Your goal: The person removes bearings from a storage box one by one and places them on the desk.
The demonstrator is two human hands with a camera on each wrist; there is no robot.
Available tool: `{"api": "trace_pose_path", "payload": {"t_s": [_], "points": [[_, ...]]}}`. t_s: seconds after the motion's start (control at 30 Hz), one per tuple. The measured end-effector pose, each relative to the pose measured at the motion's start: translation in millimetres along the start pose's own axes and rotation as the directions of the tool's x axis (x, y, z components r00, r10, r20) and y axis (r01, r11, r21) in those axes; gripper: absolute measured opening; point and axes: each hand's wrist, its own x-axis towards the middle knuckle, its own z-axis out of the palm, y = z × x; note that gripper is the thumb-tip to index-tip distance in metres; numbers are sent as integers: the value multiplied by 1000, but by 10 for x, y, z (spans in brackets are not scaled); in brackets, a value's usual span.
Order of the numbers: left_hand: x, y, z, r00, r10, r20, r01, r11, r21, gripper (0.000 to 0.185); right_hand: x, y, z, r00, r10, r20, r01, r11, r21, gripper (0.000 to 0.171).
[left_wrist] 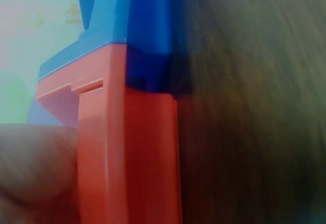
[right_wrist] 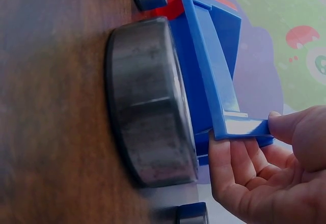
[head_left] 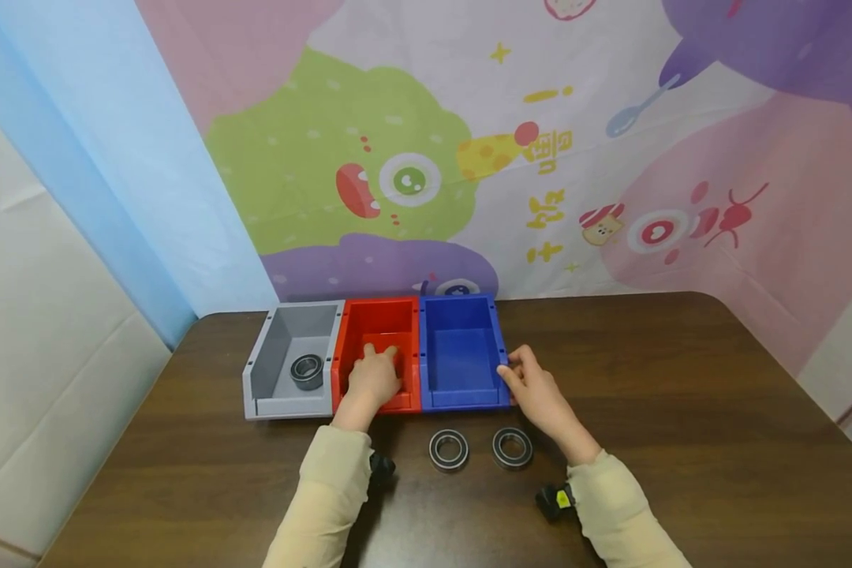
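Three joined open-front bins stand in a row: a grey bin (head_left: 263, 371), a red bin (head_left: 413, 398) and a blue bin (head_left: 461, 394). My left hand (head_left: 375, 379) reaches over the red bin's front into it, fingers spread; its fingertips are low inside, partly hidden. My right hand (head_left: 539, 394) grips the blue bin's right wall, thumb on the rim and fingers beneath it, as the right wrist view shows. A ball bearing (head_left: 307, 371) sits in the grey bin. Two more, a left bearing (head_left: 449, 450) and a right bearing (head_left: 513, 448), lie flat before the bins.
The bins stand on a dark wooden table (head_left: 646, 379), near its back edge. Behind hangs a cloth (head_left: 426, 102) with cartoon figures. A black wrist device (head_left: 555, 502) is strapped at the right sleeve, close to the tabletop.
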Motion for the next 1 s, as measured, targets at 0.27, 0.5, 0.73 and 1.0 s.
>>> {"api": "trace_pose_path", "payload": {"t_s": [0.27, 0.5, 0.73, 1.0], "points": [[0, 33, 9, 999, 22, -33, -19, 995, 97, 24, 1, 1, -3, 1000, 2, -1, -2, 1000, -7, 20], [-1, 35, 43, 999, 9, -34, -5, 993, 116, 27, -3, 4, 5, 1000, 2, 1, -2, 1000, 2, 19], [17, 8, 54, 999, -2, -52, 8, 993, 116, 28, 3, -5, 1, 1000, 1, -11, -1, 1000, -9, 19], [10, 12, 102, 994, -4, -105, 12, 997, 71, 29, 3, -1, 10, 1000, 5, -7, -5, 1000, 13, 19]]}}
